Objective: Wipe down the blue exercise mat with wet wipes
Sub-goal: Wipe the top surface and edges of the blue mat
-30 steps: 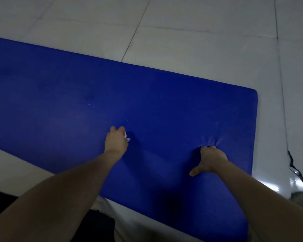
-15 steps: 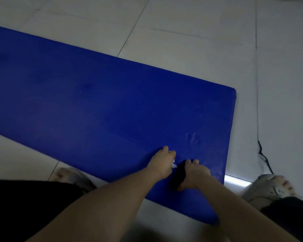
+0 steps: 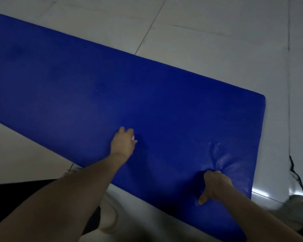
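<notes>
Nearest, at lower right, the right hand [image 3: 215, 184] digs curled fingers into the blue exercise mat [image 3: 77, 84]. Its soft padded cover puckers around them, so it likely yields under pressure and is best braced there. Higher up, the left hand [image 3: 122, 144] clutches a white wet wipe [image 3: 134, 138] against the surface. Beyond, the mat lies flat toward the upper left, with tiled floor [image 3: 217, 41] past its far edge.

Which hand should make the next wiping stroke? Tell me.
Left. The left hand holds the wet wipe on the blue exercise mat; the right hand just presses curled fingers into the mat.
</notes>
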